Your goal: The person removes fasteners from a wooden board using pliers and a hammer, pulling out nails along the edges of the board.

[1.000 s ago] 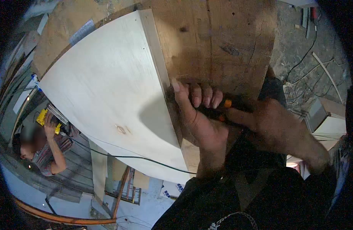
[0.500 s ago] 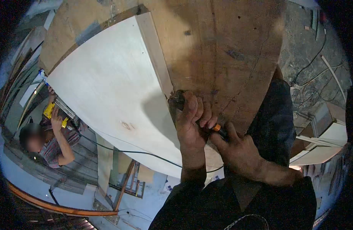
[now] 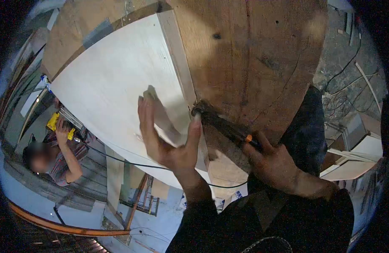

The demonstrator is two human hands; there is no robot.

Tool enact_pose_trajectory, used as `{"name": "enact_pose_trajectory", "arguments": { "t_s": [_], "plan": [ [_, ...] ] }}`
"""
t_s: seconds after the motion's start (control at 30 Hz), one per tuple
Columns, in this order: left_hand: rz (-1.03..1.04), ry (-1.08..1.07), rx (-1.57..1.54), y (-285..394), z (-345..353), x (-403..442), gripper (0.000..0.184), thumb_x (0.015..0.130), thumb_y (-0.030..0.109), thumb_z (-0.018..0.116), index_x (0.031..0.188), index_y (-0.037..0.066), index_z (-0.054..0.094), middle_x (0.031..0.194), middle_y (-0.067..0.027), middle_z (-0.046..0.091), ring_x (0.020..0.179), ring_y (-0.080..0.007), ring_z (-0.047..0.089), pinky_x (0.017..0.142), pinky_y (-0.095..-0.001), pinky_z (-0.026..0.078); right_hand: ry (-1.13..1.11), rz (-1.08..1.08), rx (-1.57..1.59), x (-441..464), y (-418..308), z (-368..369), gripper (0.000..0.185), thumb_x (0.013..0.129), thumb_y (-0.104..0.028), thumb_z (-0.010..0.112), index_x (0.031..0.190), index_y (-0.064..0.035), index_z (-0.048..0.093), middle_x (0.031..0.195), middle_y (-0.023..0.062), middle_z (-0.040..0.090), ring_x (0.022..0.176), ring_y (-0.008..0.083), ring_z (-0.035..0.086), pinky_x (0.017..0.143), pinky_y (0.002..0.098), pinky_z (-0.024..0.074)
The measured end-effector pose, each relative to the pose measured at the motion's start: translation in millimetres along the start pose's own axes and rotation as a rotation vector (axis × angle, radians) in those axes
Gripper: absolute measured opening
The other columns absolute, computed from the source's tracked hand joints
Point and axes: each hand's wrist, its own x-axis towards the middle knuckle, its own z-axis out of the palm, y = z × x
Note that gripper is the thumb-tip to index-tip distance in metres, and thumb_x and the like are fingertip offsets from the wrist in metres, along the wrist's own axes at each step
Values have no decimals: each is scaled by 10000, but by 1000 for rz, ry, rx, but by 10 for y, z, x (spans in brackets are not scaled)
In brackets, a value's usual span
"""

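Observation:
My right hand [image 3: 275, 162] is closed around the handle of a long dark hand tool [image 3: 226, 125] with an orange band near the grip. The tool's rounded dark head rests by the edge of a white curved panel [image 3: 105, 97], where it meets a brown wooden board [image 3: 262, 50]. I cannot make out the exact kind of tool. My left hand [image 3: 171, 147] is over the white panel with fingers spread, its thumb tip close to or touching the tool's head. A pale wood strip [image 3: 177, 50] runs along the panel's edge.
To the left, another person [image 3: 65, 164] holds a yellow tool [image 3: 55, 122]. A dark cable [image 3: 139, 164] crosses below the panel toward my body. Cables and a pale stick [image 3: 367, 82] lie on the floor at right, near box-like panels [image 3: 357, 147].
My left hand has let go of the tool, moved left and spread its fingers over the white panel. My right hand, still on the handle, has shifted slightly right.

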Motion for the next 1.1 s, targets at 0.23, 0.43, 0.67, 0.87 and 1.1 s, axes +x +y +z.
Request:
{"name": "enact_pose_trajectory", "arguments": {
  "t_s": [0.23, 0.43, 0.67, 0.87, 1.1],
  "plan": [
    [120, -163, 144, -110, -5, 176, 659, 637, 108, 788, 1213, -27, 497, 1245, -199, 512, 1226, -376, 416, 1030, -496, 300, -43, 134, 282, 21, -107, 249, 513, 723, -106, 568, 1224, -170, 478, 1103, 263, 468, 884, 393, 586, 590, 390, 556],
    [190, -201, 221, -11, -90, 310, 710, 624, 72, 786, 1247, -18, 457, 1256, -227, 486, 1192, -377, 451, 988, -449, 378, 142, -23, 42, 102, -137, 399, 419, 750, -100, 561, 1161, -153, 493, 1097, 240, 459, 750, 362, 604, 534, 388, 557],
    [172, -237, 229, 32, -97, 382, 717, 605, 34, 761, 1252, 2, 454, 1296, -223, 445, 1209, -362, 435, 980, -431, 393, 91, 17, 126, 122, -203, 647, 376, 759, -153, 580, 1121, -119, 485, 1067, 213, 467, 769, 349, 592, 463, 414, 534],
    [191, -275, 247, -4, -97, 383, 679, 626, 7, 723, 1249, 2, 454, 1298, -208, 457, 1232, -364, 414, 1010, -444, 358, 280, -66, -14, -165, -71, 547, 449, 679, -256, 695, 1067, -69, 567, 1026, 141, 532, 981, 293, 507, 642, 437, 429],
    [151, -253, 266, -9, -16, 324, 704, 653, 6, 707, 1288, -24, 405, 1299, -224, 453, 1252, -371, 383, 1040, -456, 310, 309, 427, 528, -1300, 685, 669, 423, 744, -320, 667, 1071, -79, 549, 1039, 108, 533, 992, 261, 506, 724, 415, 457]
  ]
}}
